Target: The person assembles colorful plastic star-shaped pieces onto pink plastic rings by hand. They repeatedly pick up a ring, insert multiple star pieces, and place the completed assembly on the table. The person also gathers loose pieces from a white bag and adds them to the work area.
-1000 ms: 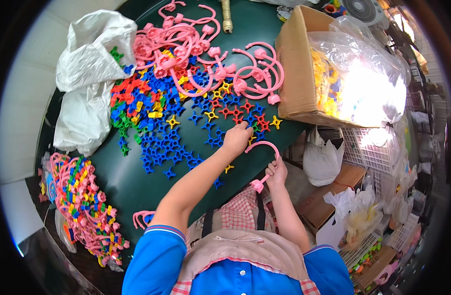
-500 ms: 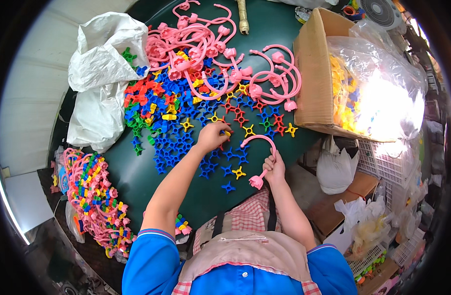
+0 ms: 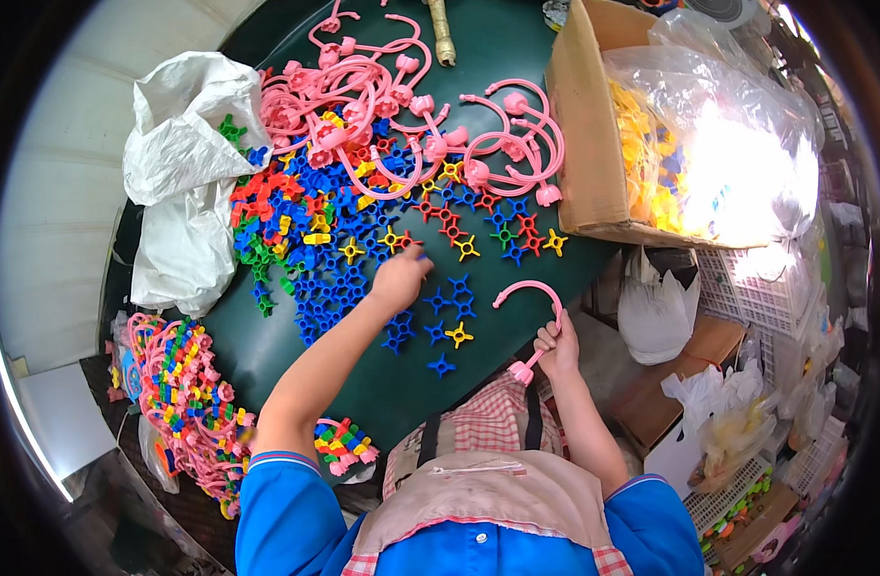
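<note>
My right hand (image 3: 558, 348) is closed around a curved pink plastic tube (image 3: 529, 285), whose flower-shaped end (image 3: 522, 372) points down toward my apron. The tube arches up and left in the air, off the table's near right edge. Over the table, my left hand (image 3: 399, 280) has its fingers drawn together, a little blurred. A bit of blue shows at its fingertips, but what it is I cannot make out. Around that hand lie small star-shaped plastic connectors: a heap of blue ones (image 3: 329, 293), red ones (image 3: 449, 226) and a loose yellow one (image 3: 458, 334).
Pink tubes (image 3: 349, 82) are heaped at the back of the green table (image 3: 257, 350). A white sack (image 3: 185, 134) lies at the left, above a bundle of strung tubes and connectors (image 3: 185, 394). A cardboard box (image 3: 589, 144) with yellow pieces stands at the right.
My right hand has moved right and nearer my body with the pink tube. My left hand stays over the connectors, its fingers shifted slightly. The whole view has shifted a little.
</note>
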`<action>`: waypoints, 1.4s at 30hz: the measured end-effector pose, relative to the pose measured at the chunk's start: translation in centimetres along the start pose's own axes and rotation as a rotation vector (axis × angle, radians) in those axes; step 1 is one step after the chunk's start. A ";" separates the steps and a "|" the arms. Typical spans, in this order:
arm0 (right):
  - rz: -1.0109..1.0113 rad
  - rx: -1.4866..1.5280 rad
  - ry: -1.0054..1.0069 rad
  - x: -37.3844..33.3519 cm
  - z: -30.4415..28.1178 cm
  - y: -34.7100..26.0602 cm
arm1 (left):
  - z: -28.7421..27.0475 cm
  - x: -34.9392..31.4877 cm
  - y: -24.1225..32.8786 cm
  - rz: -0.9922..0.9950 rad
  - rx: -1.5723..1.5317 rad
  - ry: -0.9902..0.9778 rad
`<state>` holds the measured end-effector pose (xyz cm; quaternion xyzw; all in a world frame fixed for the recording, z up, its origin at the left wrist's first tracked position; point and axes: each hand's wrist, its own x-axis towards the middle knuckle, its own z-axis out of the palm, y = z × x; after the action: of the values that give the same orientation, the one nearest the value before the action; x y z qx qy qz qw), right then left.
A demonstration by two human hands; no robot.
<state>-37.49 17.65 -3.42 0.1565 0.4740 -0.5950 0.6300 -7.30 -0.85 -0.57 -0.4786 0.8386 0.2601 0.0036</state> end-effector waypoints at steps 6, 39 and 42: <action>-0.005 0.069 0.035 -0.7 -0.5 1.1 | 0.2 3.5 4.3 -0.004 -0.122 0.118; 0.017 -0.092 -0.086 -1.1 6.5 0.0 | 1.8 3.2 3.2 -0.185 0.146 0.123; -0.072 -0.166 -0.109 -1.7 9.5 0.4 | 1.4 3.6 2.2 -0.209 -0.025 0.158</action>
<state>-32.89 11.54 2.58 0.0540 0.4921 -0.5835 0.6438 -11.35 -2.21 -1.69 -0.5822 0.7787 0.2303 -0.0414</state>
